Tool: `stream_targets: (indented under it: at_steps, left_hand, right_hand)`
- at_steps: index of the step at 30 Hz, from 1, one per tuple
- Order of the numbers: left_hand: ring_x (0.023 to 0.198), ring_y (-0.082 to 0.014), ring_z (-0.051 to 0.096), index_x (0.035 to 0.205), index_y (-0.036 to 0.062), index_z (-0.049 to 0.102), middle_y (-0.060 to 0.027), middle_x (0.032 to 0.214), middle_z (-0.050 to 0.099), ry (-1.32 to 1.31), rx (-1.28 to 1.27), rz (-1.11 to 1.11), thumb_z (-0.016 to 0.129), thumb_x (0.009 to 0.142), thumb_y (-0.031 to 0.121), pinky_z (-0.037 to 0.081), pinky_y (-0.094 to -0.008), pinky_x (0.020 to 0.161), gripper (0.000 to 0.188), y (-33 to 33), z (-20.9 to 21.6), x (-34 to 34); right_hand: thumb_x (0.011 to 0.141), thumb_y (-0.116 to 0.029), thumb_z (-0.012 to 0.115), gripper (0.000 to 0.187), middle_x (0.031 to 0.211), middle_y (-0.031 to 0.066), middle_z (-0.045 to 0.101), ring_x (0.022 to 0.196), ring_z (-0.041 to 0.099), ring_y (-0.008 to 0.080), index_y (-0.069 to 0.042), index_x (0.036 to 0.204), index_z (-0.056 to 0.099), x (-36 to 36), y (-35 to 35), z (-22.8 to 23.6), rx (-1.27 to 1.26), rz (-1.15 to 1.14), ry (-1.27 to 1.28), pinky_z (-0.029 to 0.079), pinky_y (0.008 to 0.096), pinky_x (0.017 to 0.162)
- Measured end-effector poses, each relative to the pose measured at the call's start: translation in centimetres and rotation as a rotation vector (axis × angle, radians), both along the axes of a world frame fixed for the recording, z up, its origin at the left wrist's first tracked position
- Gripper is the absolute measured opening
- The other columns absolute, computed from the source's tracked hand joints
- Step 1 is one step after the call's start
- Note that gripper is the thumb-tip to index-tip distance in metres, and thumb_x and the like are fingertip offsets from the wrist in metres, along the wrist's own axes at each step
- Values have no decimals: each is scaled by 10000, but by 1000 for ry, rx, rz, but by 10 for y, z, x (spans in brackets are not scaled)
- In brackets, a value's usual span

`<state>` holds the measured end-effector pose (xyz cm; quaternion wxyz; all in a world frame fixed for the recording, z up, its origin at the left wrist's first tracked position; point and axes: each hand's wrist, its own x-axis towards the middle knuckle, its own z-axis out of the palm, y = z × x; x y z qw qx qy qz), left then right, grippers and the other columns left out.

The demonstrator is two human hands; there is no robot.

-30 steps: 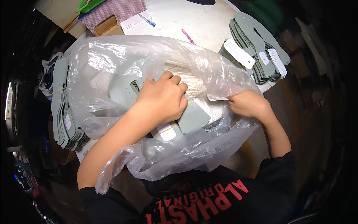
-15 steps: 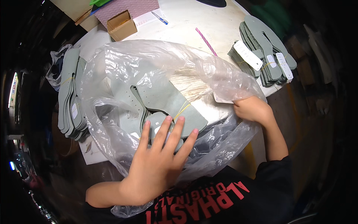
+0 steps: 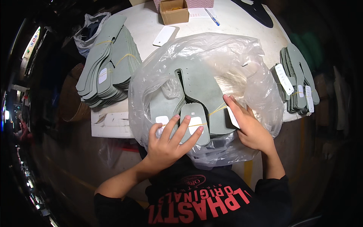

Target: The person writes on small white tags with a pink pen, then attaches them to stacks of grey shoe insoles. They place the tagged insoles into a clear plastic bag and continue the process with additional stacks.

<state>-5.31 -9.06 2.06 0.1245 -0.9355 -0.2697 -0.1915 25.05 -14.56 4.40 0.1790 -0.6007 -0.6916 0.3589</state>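
Note:
A bundle of grey-green cut pieces (image 3: 206, 85) lies in a clear plastic bag (image 3: 261, 53), with yellow rubber bands around its parts. The bag's mouth is spread around the bundle. My left hand (image 3: 166, 147) rests on the near part of the bundle, fingers spread beside a white label (image 3: 196, 125) under a rubber band. At the bundle's right edge, my right hand (image 3: 255, 130) holds a white card (image 3: 233, 118) tilted near the rubber band. The palm hides part of the card.
Banded stacks of grey-green pieces (image 3: 109, 64) stand at the left table edge. Tagged stacks (image 3: 297, 79) sit at the far right. Behind the bag are a white card with rounded corners (image 3: 164, 36), a small cardboard box (image 3: 174, 12) and a blue pen (image 3: 212, 17).
My right hand has come from the bag's right side to the bundle's right edge, where the white card shows in it. My left hand stays on the bundle. The view has shifted.

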Motion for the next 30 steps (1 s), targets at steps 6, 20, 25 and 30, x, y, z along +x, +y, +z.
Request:
stream_targets:
  at_steps: [6,20,25,30]
  left_hand:
    - [1217,-228,683,1380,349,735,-20,1440,706,-22,-67,-153,719,934,240,462,-485,983,460,54,13,-17]
    - [1441,-361,554,1299,89,732,-194,1430,648,28,-703,-540,705,855,173,349,-587,1271,453,64,76,85]
    - [1204,-301,661,1020,37,751,-144,1092,699,120,-479,-366,670,899,274,371,-549,1265,279,67,24,124]
    - [1164,-314,659,959,22,756,-147,1029,680,224,-478,-313,669,903,286,359,-520,1289,283,48,30,100]
  right_hand:
    - [806,156,449,973,1671,416,345,1592,341,508,13,1729,176,-11,-8,-13,181,22,-49,315,485,1306]
    - [834,138,521,978,1765,187,347,1528,477,412,-117,1747,280,21,-22,-12,49,-41,-305,413,445,1243]
    - [796,154,542,1002,1771,148,361,1614,367,368,-139,1733,340,30,-21,-25,107,-14,-458,319,455,1312]
    - [772,171,503,1022,1784,140,336,1640,323,360,-123,1736,333,34,-22,-18,126,14,-442,270,447,1342]
